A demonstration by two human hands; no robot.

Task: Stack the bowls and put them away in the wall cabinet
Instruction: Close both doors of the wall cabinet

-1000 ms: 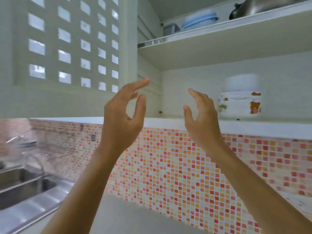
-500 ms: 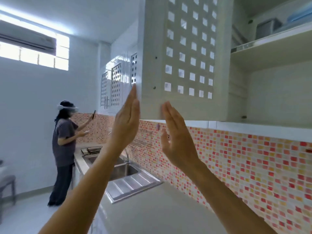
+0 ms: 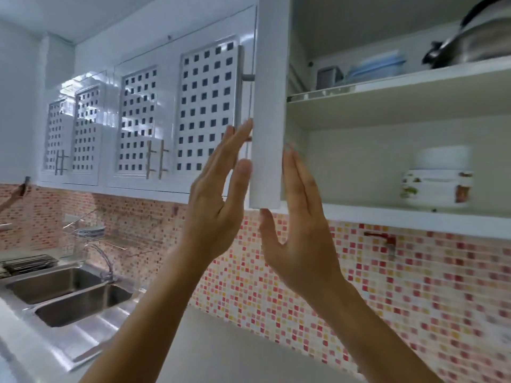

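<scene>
A stack of white bowls point(image 3: 437, 181), the lower one with a printed pattern, stands on the bottom shelf point(image 3: 387, 219) of the open wall cabinet, at the right. The cabinet's white door point(image 3: 269, 106) is seen edge-on, swung out toward me. My left hand point(image 3: 221, 194) is raised flat, its fingers against the door's outer face near its lower edge. My right hand point(image 3: 298, 228) is raised flat on the other side of the door edge, in front of the shelf's left end. Neither hand holds anything.
The upper shelf point(image 3: 401, 87) carries a metal pot point(image 3: 470, 45), blue-lidded containers point(image 3: 376, 67) and a small grey box. Closed perforated cabinet doors point(image 3: 138, 120) run to the left. A steel double sink point(image 3: 66, 294) with a tap sits lower left; a grey counter point(image 3: 221, 341) lies below the mosaic-tiled wall.
My view swung left and then back toward the open cabinet. Both hands went from curled to flat and now flank the door's edge. The bowls are back in view.
</scene>
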